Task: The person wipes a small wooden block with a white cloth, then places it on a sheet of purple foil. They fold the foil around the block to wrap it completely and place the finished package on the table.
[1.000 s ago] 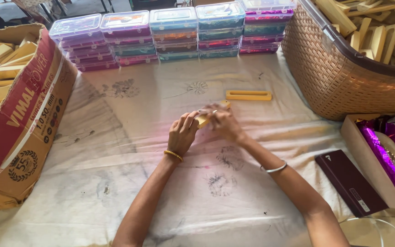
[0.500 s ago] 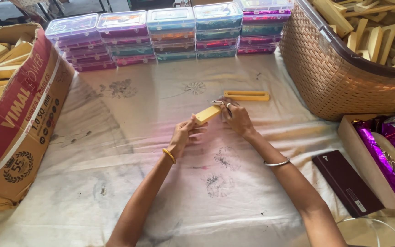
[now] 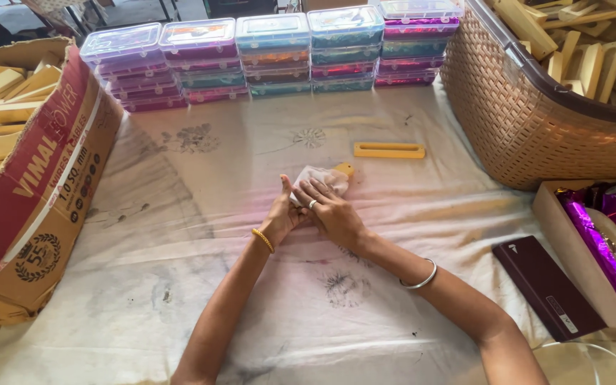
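Note:
My left hand and my right hand are together at the middle of the cloth-covered table. Both grip a small yellow wooden piece, most of it covered by a white cloth that my right-hand fingers press onto it. Only the piece's far tip shows. A second flat yellow wooden piece with a slot lies on the table just beyond my hands.
Stacked clear-lidded plastic boxes line the far edge. A red cardboard box of wooden pieces stands at the left, a brown woven basket of them at the right. A dark flat case and a box with purple foil lie near right.
My hands drew back towards me and lowered to the table. The yellow piece, bare half a second ago, is now wrapped in the white cloth.

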